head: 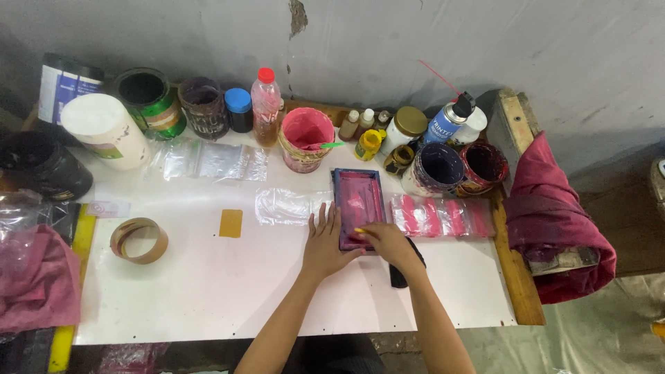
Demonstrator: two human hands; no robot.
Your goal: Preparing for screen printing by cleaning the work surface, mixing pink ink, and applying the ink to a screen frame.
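A small rectangular frame (358, 197) smeared with pink ink lies on the white table (228, 291), its long side pointing away from me. My left hand (323, 244) lies flat on the table with fingers spread, pressing the frame's lower left edge. My right hand (388, 242) rests on the frame's near end, closed around a small yellow-tipped tool (361, 230). Clear plastic bags with pink prints (443, 216) lie just right of the frame, and a plain clear bag (284, 206) lies to its left.
Along the wall stand a pink-stained bucket (305, 138), a pink bottle (266, 104), several paint cans (149, 97), small bottles (367, 128) and a spray can (447, 119). A tape roll (139, 240) lies at the left. Red cloth (554, 221) hangs at the right edge.
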